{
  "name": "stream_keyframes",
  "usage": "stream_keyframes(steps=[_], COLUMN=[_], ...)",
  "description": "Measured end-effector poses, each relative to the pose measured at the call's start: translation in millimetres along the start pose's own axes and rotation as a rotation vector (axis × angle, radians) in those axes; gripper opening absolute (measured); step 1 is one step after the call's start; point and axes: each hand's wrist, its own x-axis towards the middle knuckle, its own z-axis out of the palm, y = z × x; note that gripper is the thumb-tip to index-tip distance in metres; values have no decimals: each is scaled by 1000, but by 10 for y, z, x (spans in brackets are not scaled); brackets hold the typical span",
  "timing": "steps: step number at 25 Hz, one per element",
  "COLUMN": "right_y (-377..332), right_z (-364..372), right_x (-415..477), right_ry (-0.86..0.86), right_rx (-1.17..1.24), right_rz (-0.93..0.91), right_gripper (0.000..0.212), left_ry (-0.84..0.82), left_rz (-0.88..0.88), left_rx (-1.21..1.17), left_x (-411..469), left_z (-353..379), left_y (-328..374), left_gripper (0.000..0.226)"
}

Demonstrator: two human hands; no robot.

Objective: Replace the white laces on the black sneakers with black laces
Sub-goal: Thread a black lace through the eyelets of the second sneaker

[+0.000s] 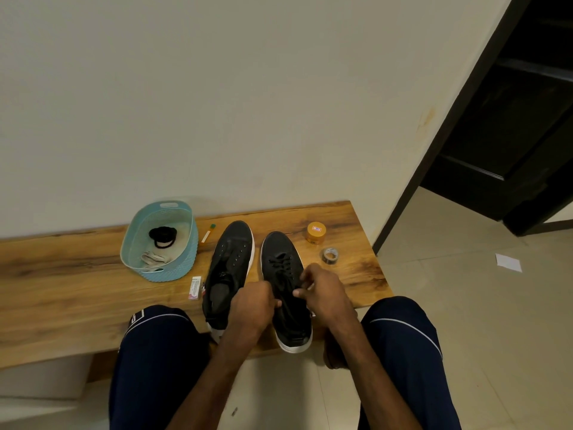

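Sneakers: 2 (unlaced sneaker, laced sneaker); black laces: 2 (threaded black lace, coiled black lace); white lace bundle: 1, lace count not discernible; basket: 1; jar: 1; tape roll: 1; small box: 1; marker: 1; bench: 1; paper scrap: 1; hands: 2 (left hand, right hand)
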Motion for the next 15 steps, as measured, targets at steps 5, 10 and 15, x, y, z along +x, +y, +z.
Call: stream_keyframes(steps=[5, 10, 15], right_y=[2, 117, 45], right_z=[204, 335, 437], right_x=[6, -8, -54], right_ry=[-112, -189, -56], right_rx=[-275, -268, -262], right_rz=[-234, 75, 102], right_gripper=[86, 98, 85], left_ry=[-89, -99, -27], left_rz=[-46, -104, -65], left_rx=[-97, -83, -102], left_x=[-7, 31, -53], left_z=[102, 132, 213], left_y=[-48, -38, 84], left_gripper=[43, 59, 52])
